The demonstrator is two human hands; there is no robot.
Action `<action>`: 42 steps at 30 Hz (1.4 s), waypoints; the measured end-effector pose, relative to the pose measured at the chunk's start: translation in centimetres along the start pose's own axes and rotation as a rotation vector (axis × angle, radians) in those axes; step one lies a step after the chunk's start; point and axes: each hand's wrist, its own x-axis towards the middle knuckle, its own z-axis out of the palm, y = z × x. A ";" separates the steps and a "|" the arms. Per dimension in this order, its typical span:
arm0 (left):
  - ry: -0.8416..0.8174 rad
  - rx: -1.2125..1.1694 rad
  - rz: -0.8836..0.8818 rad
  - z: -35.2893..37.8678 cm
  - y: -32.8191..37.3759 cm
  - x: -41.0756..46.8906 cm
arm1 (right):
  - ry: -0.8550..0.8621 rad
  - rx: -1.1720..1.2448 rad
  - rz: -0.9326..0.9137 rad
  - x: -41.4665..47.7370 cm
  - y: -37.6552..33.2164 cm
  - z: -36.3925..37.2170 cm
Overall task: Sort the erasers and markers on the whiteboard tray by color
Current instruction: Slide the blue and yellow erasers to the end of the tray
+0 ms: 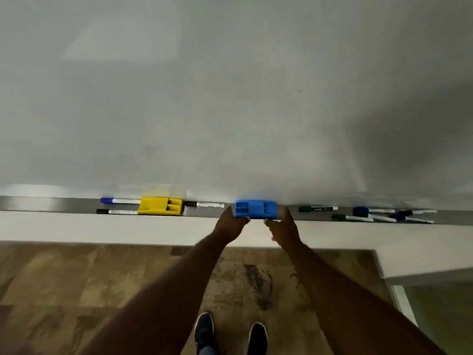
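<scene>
A blue eraser (255,208) sits on the metal whiteboard tray (51,203), in the middle. My left hand (231,225) touches its lower left corner and my right hand (284,226) its lower right corner; both seem to grip it. To the left lies a yellow eraser (160,206), with a blue marker (120,200) and a black marker (116,211) beside it, and another black marker (204,204) on its right. Right of the blue eraser lie a green marker (318,208), a second green marker (352,218) and several blue markers (373,210) in a loose pile.
The whiteboard (230,98) fills the upper view. A pale ledge (102,226) runs below the tray. Patterned floor (76,290) and my shoes (204,329) are below. A glass panel edge (401,301) stands at the lower right.
</scene>
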 end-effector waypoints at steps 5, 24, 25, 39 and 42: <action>-0.161 -0.028 0.031 0.7 0.5 0.1 | -0.204 0.171 0.086 0.6 -0.1 0.1; 0.298 -0.331 -0.106 -9.0 -2.4 -2.9 | 0.293 0.440 -0.118 -4.7 -3.8 9.2; 0.313 -0.347 -0.120 -9.6 -2.6 -3.2 | 0.287 0.452 -0.124 -4.8 -4.2 9.6; 0.672 -0.263 -0.231 -18.4 -5.5 -9.0 | 0.006 0.245 -0.369 -9.0 -8.9 17.4; 0.732 -0.199 -0.229 -21.6 -6.0 -9.3 | -0.058 0.170 -0.440 -9.9 -10.4 19.6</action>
